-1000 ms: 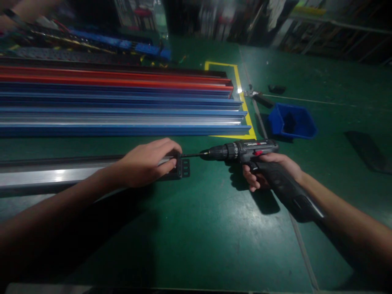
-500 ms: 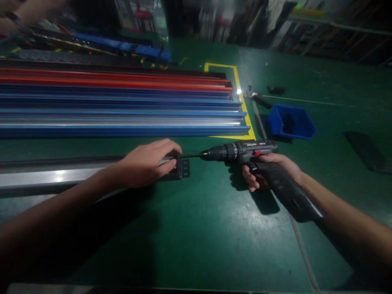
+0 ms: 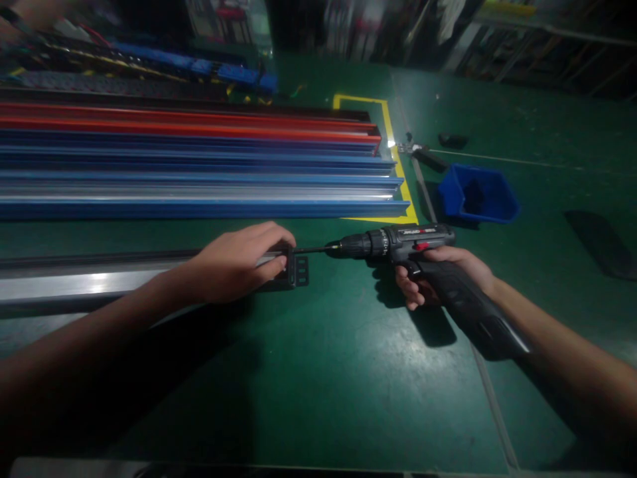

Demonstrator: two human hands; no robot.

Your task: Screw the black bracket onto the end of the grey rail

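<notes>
My left hand (image 3: 239,262) lies over the right end of a long silver metal rail (image 3: 89,285) on the green table, fingers curled down onto a black end bracket (image 3: 297,271). My right hand (image 3: 438,275) grips the handle of a black cordless drill (image 3: 403,244) held level. The drill's thin bit (image 3: 311,250) points left and its tip meets the top of the bracket beside my left fingertips.
A stack of long blue, silver and red rails (image 3: 199,166) lies behind the hands. A blue plastic bin (image 3: 480,194) stands at the right, with a hand tool (image 3: 423,156) behind it. Yellow tape (image 3: 398,172) marks the table. Another person's arm (image 3: 30,13) shows at the top left.
The drill has drawn back slightly to the right, by a small amount. My left hand stays on the bracket. The view has shifted a little.
</notes>
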